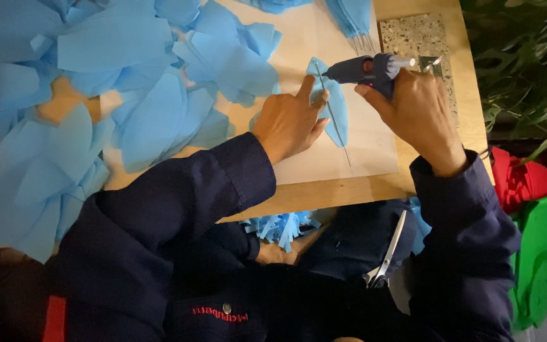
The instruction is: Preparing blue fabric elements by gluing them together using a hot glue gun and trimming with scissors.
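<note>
Left hand point(288, 120) pressing fingers flat on blue paper leaf point(333, 109) | right hand point(416, 109) gripping blue glue gun point(365, 69), nozzle pointing at thin wire point(333, 114) lying along leaf's long axis.

You sit at a craft space: a wooden worktop point(375, 190) strewn with blue paper petals point(153, 120), scissors point(387, 253) on your lap, houseplant leaves point(520, 57) beside you.

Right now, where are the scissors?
In the head view, the scissors lie low and right of centre on the person's dark-clothed lap, below the table edge, blades pointing up toward the right hand holding the glue gun.
</note>
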